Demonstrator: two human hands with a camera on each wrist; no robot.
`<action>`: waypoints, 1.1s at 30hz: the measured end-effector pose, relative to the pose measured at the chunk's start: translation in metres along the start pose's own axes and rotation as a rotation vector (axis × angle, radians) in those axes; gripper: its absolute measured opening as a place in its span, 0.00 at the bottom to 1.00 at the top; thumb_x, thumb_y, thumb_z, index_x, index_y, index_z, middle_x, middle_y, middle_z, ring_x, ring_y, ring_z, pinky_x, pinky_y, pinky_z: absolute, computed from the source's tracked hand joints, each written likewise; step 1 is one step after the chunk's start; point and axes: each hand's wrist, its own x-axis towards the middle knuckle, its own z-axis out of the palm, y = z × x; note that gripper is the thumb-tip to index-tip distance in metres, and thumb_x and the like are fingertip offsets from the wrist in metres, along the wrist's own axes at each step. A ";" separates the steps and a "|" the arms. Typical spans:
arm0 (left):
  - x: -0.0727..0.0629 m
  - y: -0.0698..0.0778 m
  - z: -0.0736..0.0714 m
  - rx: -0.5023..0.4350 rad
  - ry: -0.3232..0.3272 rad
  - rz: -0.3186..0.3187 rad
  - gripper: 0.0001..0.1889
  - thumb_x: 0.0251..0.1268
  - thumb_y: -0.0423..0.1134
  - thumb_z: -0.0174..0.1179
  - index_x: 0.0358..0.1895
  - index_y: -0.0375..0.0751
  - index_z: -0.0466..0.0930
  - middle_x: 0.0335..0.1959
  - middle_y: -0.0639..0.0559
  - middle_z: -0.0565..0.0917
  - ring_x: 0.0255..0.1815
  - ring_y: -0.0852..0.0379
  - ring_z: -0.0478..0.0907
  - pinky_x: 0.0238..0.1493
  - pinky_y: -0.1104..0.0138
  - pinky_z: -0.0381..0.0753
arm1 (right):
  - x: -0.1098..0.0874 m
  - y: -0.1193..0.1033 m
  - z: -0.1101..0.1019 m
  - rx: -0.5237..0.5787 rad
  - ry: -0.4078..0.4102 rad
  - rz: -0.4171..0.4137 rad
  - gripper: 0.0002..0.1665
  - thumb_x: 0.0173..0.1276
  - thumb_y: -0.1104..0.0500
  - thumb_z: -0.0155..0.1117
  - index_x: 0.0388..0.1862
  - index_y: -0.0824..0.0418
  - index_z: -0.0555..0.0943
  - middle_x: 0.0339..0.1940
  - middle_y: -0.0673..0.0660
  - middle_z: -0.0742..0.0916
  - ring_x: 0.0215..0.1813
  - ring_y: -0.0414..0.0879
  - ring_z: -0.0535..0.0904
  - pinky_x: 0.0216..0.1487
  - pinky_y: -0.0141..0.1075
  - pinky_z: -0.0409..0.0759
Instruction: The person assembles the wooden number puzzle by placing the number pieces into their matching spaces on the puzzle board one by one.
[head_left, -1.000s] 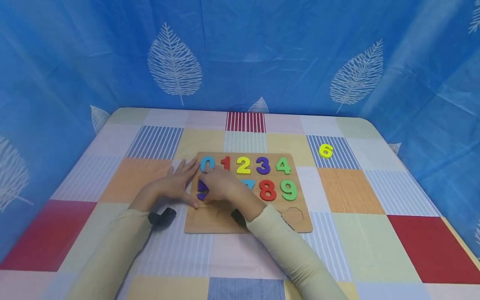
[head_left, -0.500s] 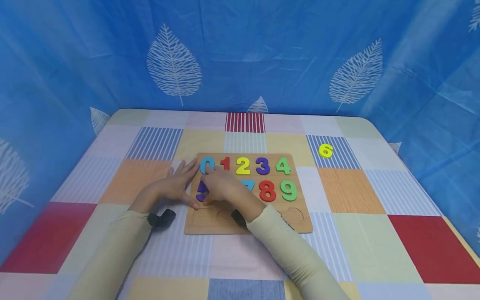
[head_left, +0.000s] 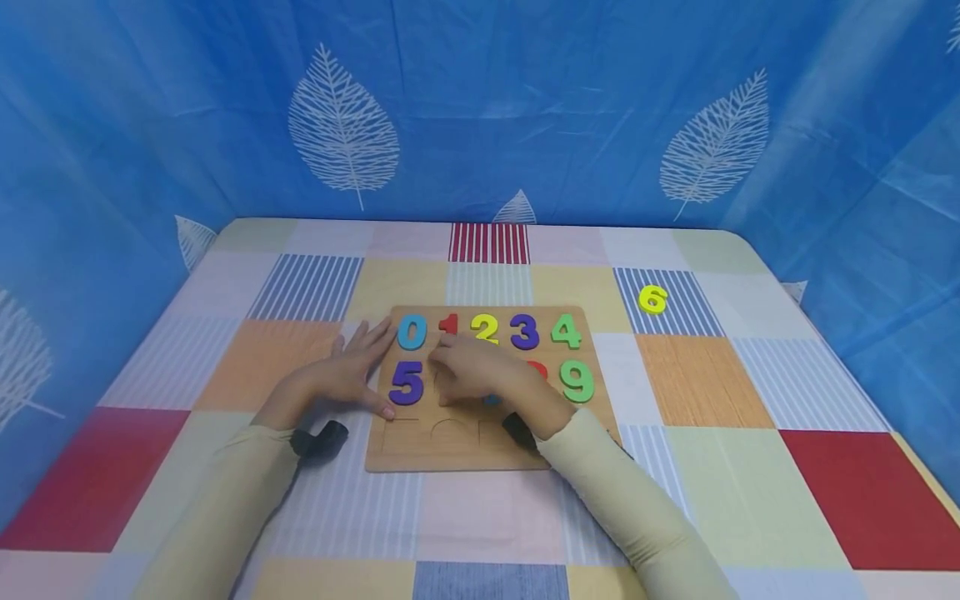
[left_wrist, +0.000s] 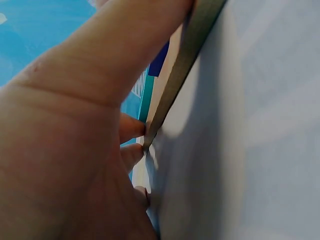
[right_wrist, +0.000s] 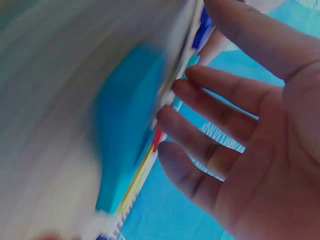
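A wooden number puzzle board (head_left: 502, 454) lies on the table with coloured digits in two rows. My left hand (head_left: 347, 375) rests at its left edge, fingers spread and thumb on the lower left of the board. My right hand (head_left: 483, 371) is over the lower row, just right of the purple 5 (head_left: 411, 380). In the right wrist view its fingers (right_wrist: 200, 135) are loosely bent with nothing between them. A blue 7 (right_wrist: 130, 115) shows near them there; in the head view that hand mostly covers it. The red 8 (head_left: 538, 367) is partly hidden too.
A yellow 6 (head_left: 645, 300) lies apart on a blue striped patch at the back right. The upper row has a blue 0 (head_left: 402, 332), red 1, yellow 2, purple 3 and green 4 (head_left: 568, 335). A blue leaf-print curtain (head_left: 480, 108) hangs behind the table.
My right hand has left the purple 5 and moved right along the lower row, uncovering the 5 and 0 and covering most of the 7. The left hand stays at the board's edge.
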 end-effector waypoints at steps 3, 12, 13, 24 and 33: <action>0.000 0.001 0.000 0.003 0.001 -0.009 0.68 0.31 0.66 0.69 0.72 0.38 0.35 0.74 0.41 0.32 0.71 0.35 0.23 0.63 0.36 0.23 | -0.010 0.015 0.000 0.017 0.000 0.010 0.34 0.55 0.47 0.67 0.60 0.56 0.72 0.57 0.53 0.76 0.60 0.48 0.71 0.61 0.38 0.71; 0.000 0.001 -0.001 0.008 0.003 -0.011 0.68 0.31 0.66 0.68 0.72 0.38 0.35 0.74 0.41 0.32 0.71 0.35 0.23 0.63 0.36 0.23 | -0.032 0.050 -0.007 0.125 0.036 0.004 0.33 0.59 0.48 0.64 0.62 0.57 0.71 0.56 0.52 0.78 0.58 0.47 0.71 0.58 0.40 0.73; 0.000 0.001 -0.001 0.010 0.001 -0.013 0.68 0.31 0.67 0.68 0.72 0.39 0.35 0.74 0.41 0.32 0.71 0.35 0.23 0.63 0.36 0.23 | -0.035 0.053 -0.008 0.130 0.054 -0.001 0.32 0.60 0.48 0.64 0.62 0.57 0.71 0.56 0.53 0.79 0.58 0.47 0.71 0.59 0.40 0.73; -0.003 0.001 0.004 -0.016 0.008 0.022 0.67 0.32 0.65 0.69 0.72 0.35 0.36 0.74 0.38 0.33 0.70 0.32 0.25 0.61 0.34 0.24 | -0.063 0.116 -0.020 0.179 0.166 0.130 0.32 0.60 0.53 0.64 0.62 0.60 0.70 0.59 0.60 0.77 0.63 0.56 0.69 0.61 0.50 0.70; -0.003 0.004 0.004 -0.016 0.029 0.008 0.67 0.33 0.65 0.68 0.72 0.36 0.36 0.74 0.41 0.33 0.71 0.34 0.23 0.63 0.37 0.23 | -0.087 0.184 -0.038 0.275 0.259 0.300 0.36 0.63 0.55 0.60 0.67 0.66 0.61 0.67 0.70 0.63 0.68 0.66 0.57 0.64 0.59 0.59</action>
